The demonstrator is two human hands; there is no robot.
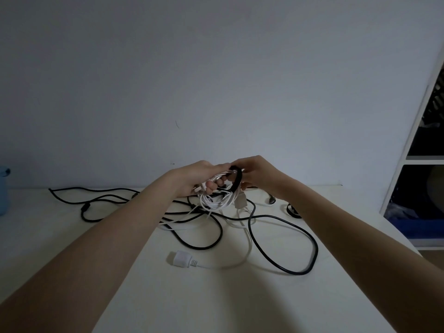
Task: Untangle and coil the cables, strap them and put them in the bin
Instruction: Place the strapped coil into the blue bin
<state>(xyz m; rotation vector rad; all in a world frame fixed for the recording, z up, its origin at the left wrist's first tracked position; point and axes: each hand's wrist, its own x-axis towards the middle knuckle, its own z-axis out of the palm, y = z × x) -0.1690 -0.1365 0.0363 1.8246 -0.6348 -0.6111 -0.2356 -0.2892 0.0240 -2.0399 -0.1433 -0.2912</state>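
1. Strapping the white coil (216,200): your left hand (199,179) grips it above the desk (120,272), your right hand (257,175) pinches the black strap (236,177).
2. Next, probably cinch it; black cables (283,246) remain tangled.

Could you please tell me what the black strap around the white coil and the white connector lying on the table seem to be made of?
The black strap looks like matte fabric, perhaps hook-and-loop: a flat band that bends softly, without shine. The white connector appears to be moulded plastic with a smooth, dull finish; ridged strain relief joins it to its cable. The dim light leaves both uncertain.
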